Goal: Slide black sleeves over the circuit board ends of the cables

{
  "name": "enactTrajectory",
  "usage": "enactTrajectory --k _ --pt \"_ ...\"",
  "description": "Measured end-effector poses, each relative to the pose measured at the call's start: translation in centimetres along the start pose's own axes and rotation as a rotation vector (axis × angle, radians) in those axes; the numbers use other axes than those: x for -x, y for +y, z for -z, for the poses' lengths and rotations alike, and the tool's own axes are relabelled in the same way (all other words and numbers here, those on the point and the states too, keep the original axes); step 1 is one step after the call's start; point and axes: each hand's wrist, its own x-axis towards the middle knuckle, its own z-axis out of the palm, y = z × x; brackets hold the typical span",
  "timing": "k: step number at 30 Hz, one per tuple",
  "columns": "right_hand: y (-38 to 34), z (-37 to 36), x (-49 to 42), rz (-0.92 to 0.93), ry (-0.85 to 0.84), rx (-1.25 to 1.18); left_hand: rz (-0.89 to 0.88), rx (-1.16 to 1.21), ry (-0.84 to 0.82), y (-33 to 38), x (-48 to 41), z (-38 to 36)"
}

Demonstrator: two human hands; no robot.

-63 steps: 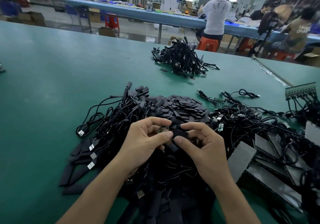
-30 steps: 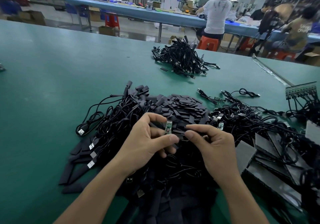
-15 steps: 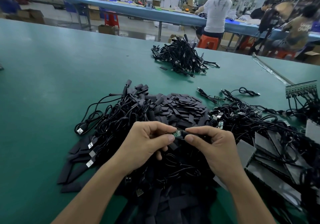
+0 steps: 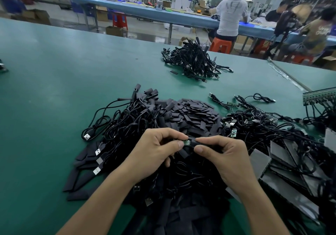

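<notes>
Turning the circuit board (image 4: 187, 142) from upright a second ago to flat, the left hand (image 4: 156, 149) now pinches it between thumb and forefinger, its end aimed at three o'clock. The right hand (image 4: 223, 154) pinches a black sleeve (image 4: 196, 142) and has brought its mouth onto that end; green still shows, so I judge the sleeve barely started. They meet above the tangle of cables (image 4: 127, 125), with the heap of loose sleeves (image 4: 196, 113) just beyond at twelve o'clock on the desk (image 4: 54, 89). A steady push toward nine o'clock should finish this one.
</notes>
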Motion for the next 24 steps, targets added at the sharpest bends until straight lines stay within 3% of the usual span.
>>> enactTrajectory --k 24 --pt "0.26 0.00 0.04 0.000 -0.017 -0.007 -0.031 -0.022 -0.028 -0.49 -0.02 -0.01"
